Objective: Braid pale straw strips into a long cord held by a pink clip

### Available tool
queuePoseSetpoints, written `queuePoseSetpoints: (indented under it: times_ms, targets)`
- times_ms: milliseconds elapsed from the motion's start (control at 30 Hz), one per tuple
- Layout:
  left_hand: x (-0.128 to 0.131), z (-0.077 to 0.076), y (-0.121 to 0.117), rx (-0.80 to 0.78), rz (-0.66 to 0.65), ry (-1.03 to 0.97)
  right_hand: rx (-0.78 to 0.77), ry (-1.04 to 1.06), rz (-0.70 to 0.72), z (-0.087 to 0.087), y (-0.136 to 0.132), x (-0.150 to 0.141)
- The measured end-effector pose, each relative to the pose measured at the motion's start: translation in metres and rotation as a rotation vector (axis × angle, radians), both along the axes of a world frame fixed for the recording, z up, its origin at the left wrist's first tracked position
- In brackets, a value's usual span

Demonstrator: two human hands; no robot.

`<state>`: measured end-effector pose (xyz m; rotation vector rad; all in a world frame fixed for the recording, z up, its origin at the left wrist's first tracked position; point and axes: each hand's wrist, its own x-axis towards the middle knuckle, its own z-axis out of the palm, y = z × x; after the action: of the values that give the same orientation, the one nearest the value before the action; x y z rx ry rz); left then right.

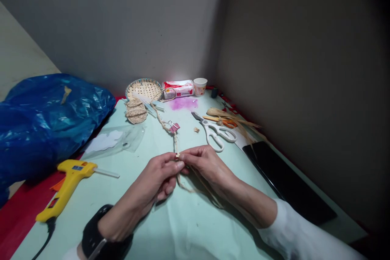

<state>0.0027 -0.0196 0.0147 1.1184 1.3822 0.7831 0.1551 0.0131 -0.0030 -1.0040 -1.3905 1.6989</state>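
Observation:
My left hand (158,178) and my right hand (202,162) meet at the table's middle, both pinching the near end of a braided straw cord (175,142). The cord runs away from me across the pale green table (170,219) to a pink binder clip (174,127) and on toward a small woven straw piece (136,111). Loose straw strands (201,189) trail from under my right hand toward me. My left wrist carries a black band.
A yellow glue gun (65,185) lies at the left, beside a blue plastic bag (45,118) and a clear plastic sheet (114,140). White scissors (217,132), orange-handled scissors (224,122) and straw lie right. A black tablet (286,180) sits near right. A woven tray (144,88), tissue pack (179,88) and cup (200,86) stand by the wall.

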Motion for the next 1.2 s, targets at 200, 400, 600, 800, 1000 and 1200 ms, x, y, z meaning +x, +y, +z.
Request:
queuePoseSetpoints:
  times_ms: [200, 400, 600, 800, 1000, 1200]
  targets:
    - [0.006, -0.012, 0.000, -0.074, 0.032, -0.286, 0.144, -0.168, -0.022, -0.010, 0.002, -0.001]
    - [0.010, -0.012, -0.001, -0.063, 0.137, -0.229, 0.328, -0.438, -0.022, -0.010, 0.002, 0.000]
    - [0.010, -0.015, 0.002, -0.018, 0.122, -0.184, 0.442, -0.569, -0.078, 0.000, -0.009, 0.002]
    - [0.008, -0.014, 0.005, -0.050, 0.093, -0.150, 0.583, -0.803, -0.042, 0.007, -0.015, 0.003]
    - [0.011, -0.014, 0.006, -0.041, 0.133, -0.088, 0.884, -1.091, -0.089, 0.012, -0.020, 0.007]
    - [0.012, -0.016, 0.003, -0.023, 0.140, -0.094, 1.008, -0.997, -0.143, 0.005, -0.032, 0.006]
